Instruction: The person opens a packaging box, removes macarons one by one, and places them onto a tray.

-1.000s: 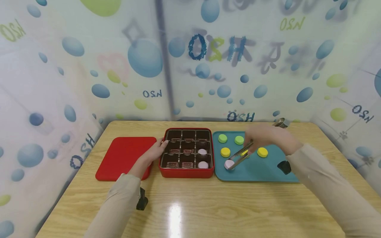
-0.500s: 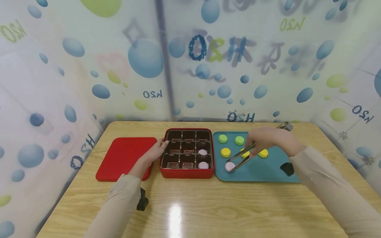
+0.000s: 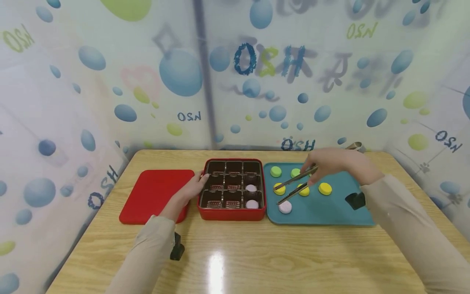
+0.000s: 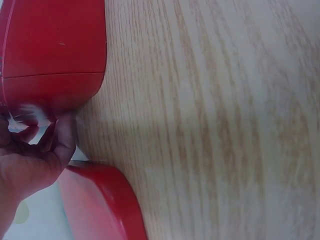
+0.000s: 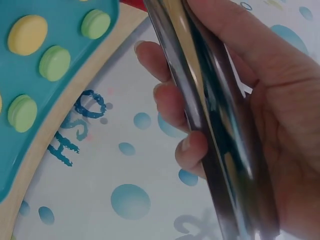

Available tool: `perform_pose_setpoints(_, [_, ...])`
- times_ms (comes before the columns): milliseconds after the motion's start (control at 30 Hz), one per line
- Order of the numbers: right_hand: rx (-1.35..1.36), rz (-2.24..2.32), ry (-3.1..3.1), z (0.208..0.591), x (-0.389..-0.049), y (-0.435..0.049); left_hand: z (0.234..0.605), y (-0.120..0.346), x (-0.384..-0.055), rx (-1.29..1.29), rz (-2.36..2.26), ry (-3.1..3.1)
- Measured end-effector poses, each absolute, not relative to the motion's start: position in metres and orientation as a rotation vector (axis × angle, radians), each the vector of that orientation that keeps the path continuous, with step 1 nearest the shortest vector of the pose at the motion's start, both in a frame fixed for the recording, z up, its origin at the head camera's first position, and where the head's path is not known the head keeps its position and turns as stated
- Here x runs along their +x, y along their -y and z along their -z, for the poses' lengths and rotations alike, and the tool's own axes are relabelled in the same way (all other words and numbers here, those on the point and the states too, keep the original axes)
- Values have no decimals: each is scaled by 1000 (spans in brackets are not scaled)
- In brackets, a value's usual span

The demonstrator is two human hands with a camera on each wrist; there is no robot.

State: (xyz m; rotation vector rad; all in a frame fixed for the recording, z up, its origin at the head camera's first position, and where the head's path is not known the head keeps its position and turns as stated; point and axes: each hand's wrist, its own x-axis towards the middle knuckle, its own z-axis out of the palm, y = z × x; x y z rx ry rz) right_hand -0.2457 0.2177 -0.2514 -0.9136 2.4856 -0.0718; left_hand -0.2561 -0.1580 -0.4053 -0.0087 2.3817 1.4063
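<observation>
My right hand (image 3: 327, 163) grips metal tongs (image 5: 200, 100), whose arms stand apart over the blue-green tray (image 3: 330, 212). One tong tip overlaps a yellow macaron (image 3: 280, 189); the other is right at the upper edge of a pale lilac macaron (image 3: 285, 207) lying near the tray's front left corner. Nothing is held between the tips. My left hand (image 3: 192, 185) holds the left rim of a red box (image 3: 231, 214), thumb at the top edge and bent fingers at the wall. In the box, a dark divided insert has lilac macarons (image 3: 251, 204) in two right-hand compartments.
A red lid (image 3: 158, 192) lies left of the box, under my left forearm. On the tray are also green macarons (image 5: 55, 63) along the back and more yellow macarons (image 3: 324, 188) in the middle row. The wooden table (image 3: 257, 257) ends at a patterned curtain (image 3: 235, 81) behind.
The tongs were around the lilac macaron on the tray; now their arms have spread wider and moved up off it. The macaron stays on the tray. The left hand keeps its hold.
</observation>
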Motion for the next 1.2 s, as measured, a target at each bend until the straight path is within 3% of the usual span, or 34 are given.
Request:
perform_pose_setpoints(333, [-948,218,-2482,246,-258,-205,405,158,-255,-1,-1415,-2381])
perform_pose_setpoints(1200, [-1014,-319,-2546,265,-278,-118,407,160,-256,5,-1435,-2372])
